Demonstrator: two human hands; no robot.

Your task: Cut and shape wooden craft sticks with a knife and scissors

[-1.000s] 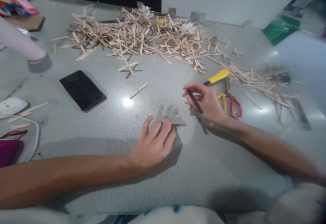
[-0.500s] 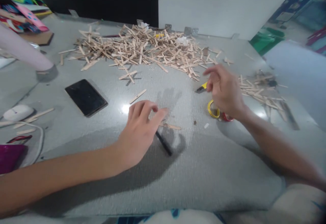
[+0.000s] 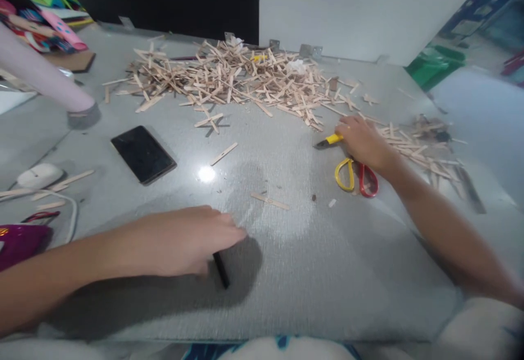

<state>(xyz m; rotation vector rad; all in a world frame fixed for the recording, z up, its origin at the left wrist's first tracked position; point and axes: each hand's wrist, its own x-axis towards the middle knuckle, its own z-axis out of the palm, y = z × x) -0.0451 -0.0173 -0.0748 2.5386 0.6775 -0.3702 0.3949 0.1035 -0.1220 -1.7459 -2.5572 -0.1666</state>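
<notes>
My left hand (image 3: 192, 242) is low over the near left of the table, fingers closed on a slim black pen-like stick (image 3: 221, 270). One end of the stick sticks out below the fingers; the rest is hidden. Farther right, my right hand (image 3: 362, 139) lies over a yellow-handled utility knife (image 3: 334, 138), its fingers curled on the handle and its dark blade pointing left. Just below that hand are scissors with one yellow and one red handle loop (image 3: 369, 181), their blades hidden under the hand. A notched wooden craft stick (image 3: 270, 201) lies between my hands.
A heap of craft sticks (image 3: 229, 76) spreads along the back, with more sticks (image 3: 421, 152) at the right. A phone (image 3: 143, 154), a corded white mouse (image 3: 40, 176) and a pale lamp-like post (image 3: 61, 81) stand or lie on the left. A crossed-stick piece (image 3: 209, 121) sits mid-table.
My left hand has moved left and toward me, carrying the black stick and uncovering the notched craft stick. My right hand has come down onto the utility knife.
</notes>
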